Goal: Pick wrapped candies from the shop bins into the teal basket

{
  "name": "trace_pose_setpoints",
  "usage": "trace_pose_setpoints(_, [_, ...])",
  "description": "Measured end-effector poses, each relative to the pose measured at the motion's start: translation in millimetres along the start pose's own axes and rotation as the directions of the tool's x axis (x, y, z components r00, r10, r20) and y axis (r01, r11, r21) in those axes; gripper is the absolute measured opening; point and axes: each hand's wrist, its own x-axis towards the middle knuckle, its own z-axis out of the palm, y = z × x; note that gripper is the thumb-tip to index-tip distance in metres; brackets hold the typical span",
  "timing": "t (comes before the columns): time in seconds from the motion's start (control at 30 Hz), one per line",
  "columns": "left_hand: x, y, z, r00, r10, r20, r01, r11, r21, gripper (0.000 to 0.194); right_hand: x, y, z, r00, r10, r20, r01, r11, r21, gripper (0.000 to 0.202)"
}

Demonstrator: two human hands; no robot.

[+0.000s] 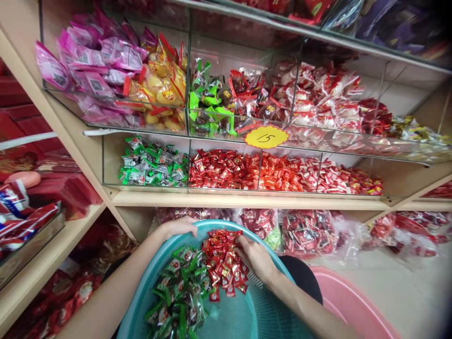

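Note:
A teal plastic basket (136, 292) is below the shelves, tilted towards me. My left hand (179, 228) is closed over its far rim, fingers hooked at the edge. Inside lie green-and-clear wrapped candies (181, 287) on the left and a pile of red-wrapped candies (226, 263) at the far middle. My right hand (257, 256) reaches into the basket from the right, its curled fingers closed against the red candies at the pile's edge. Some of those fingertips are hidden among the wrappers.
Two shelf rows with clear dividers hold wrapped candies, among them pink packets (102, 61) and red candies (219, 167). A yellow price tag (266, 137) marked 15 hangs in front. Plastic bags of candy (307, 230) lie beneath; a pink tub (349, 301) stands at right.

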Motion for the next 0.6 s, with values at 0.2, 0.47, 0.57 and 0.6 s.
trace_pose_setpoints(0.2, [2.9,-2.1,-0.8,1.000,0.019,-0.007,-0.019,1.000,0.007,0.027,23.8,-12.0,-48.6,0.992,-0.107,-0.071,0.101,0.992,-0.077,0.021])
trace_pose_setpoints(0.47, [7.2,-4.8,-0.7,0.999,0.031,0.004,-0.032,0.999,0.006,0.030,157.5,-15.2,-121.1,0.962,-0.115,-0.249,0.134,0.989,0.061,0.016])
trace_pose_setpoints(0.57, [6.6,-6.0,-1.8,1.000,0.030,-0.002,-0.030,0.999,0.021,0.030,195.8,-9.0,-109.7,0.996,-0.036,-0.080,0.043,0.995,0.086,0.016])
trace_pose_setpoints(0.6, [6.3,-6.4,-2.2,1.000,0.027,-0.007,-0.027,0.999,0.026,0.029,203.1,-7.2,-104.5,0.999,-0.007,-0.039,0.010,0.997,0.080,0.017])
